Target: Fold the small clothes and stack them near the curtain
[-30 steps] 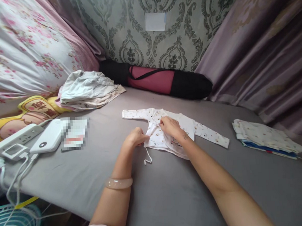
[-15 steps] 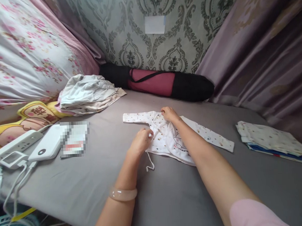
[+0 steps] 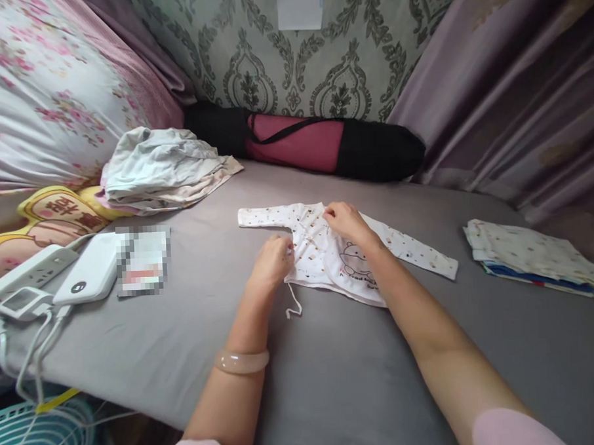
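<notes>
A small white baby shirt point(image 3: 312, 251) with a scattered print lies spread on the grey bed sheet, sleeves out to both sides. A cartoon bear-like face and lettering show on its right front, partly under my right forearm. My left hand point(image 3: 273, 261), a bangle on its wrist, has its fingers closed at the shirt's left side edge, below the sleeve. With fingers pinched, my right hand point(image 3: 349, 223) grips the cloth beside the neckline. A white tie string point(image 3: 294, 301) trails from the lower left hem onto the sheet.
Folded clothes point(image 3: 535, 255) lie to the right. At the left are a crumpled cloth pile point(image 3: 161, 166), a yellow cushion point(image 3: 60, 213), a power strip point(image 3: 31, 277) and a white power bank point(image 3: 90, 271). A long black-and-red bag point(image 3: 293, 144) rests along the wall; a teal fan point(image 3: 40, 434) stands below the bed edge.
The view has tipped downward. My right hand has shifted a little right along the neckline, and the shirt's front lies flatter, with more of the face print showing. My left hand stays at the side edge.
</notes>
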`<state>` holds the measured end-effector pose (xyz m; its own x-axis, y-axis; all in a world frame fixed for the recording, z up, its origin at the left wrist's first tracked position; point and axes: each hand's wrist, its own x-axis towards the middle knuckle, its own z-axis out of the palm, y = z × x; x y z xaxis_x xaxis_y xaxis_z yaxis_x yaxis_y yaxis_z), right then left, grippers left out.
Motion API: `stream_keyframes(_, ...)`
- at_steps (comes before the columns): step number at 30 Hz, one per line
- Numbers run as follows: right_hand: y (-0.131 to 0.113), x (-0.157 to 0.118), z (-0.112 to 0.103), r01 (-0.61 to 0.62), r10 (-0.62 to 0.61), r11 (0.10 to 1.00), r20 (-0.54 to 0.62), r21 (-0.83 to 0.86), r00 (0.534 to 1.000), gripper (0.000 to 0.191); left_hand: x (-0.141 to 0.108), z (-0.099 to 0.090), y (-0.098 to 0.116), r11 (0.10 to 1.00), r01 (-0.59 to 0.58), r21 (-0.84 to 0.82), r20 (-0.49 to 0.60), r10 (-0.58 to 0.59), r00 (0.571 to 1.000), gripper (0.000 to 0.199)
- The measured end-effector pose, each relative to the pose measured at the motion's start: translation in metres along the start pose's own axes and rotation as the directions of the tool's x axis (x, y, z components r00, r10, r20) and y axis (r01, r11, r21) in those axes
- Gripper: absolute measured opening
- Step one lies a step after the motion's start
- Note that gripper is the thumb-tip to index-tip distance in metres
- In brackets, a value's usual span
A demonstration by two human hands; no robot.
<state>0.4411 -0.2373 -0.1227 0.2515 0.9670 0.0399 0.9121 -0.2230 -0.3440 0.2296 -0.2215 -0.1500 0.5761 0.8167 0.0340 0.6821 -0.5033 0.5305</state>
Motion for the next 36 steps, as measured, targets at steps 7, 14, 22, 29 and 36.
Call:
stream_keyframes(7, -0.008, -0.094, 0.001, -0.025, 0.007, 0.998, 0.273, 0.065, 0.962, 0.026, -0.005, 0.001, 0.03, 0.962, -0.187, -0.199, 0.132, 0.216, 0.967, 0.023)
stream_keyframes(14, 0.012, -0.095, 0.011, -0.154, 0.071, 0.943, 0.272, 0.295, 0.96, 0.012, -0.012, 0.006, 0.044, 0.963, -0.239, -0.126, 0.391, 0.269, 0.88, 0.013)
stream_keyframes(22, 0.019, -0.097, -0.002, -0.184, -0.014, 0.801, 0.325, 0.569, 0.946, 0.029, -0.014, 0.019, 0.05, 0.928, -0.36, -0.099, 0.352, 0.37, 0.859, 0.015)
stream_keyframes(29, 0.018, -0.097, -0.006, -0.19, -0.061, 0.772, 0.368, 0.607, 0.928, 0.037, -0.013, 0.016, 0.05, 0.905, -0.406, -0.125, 0.325, 0.424, 0.846, 0.019)
stream_keyframes(36, 0.014, -0.099, -0.012, -0.205, -0.054, 0.737, 0.357, 0.645, 0.932, 0.037, -0.013, 0.013, 0.05, 0.889, -0.372, -0.266, 0.38, 0.452, 0.807, 0.022)
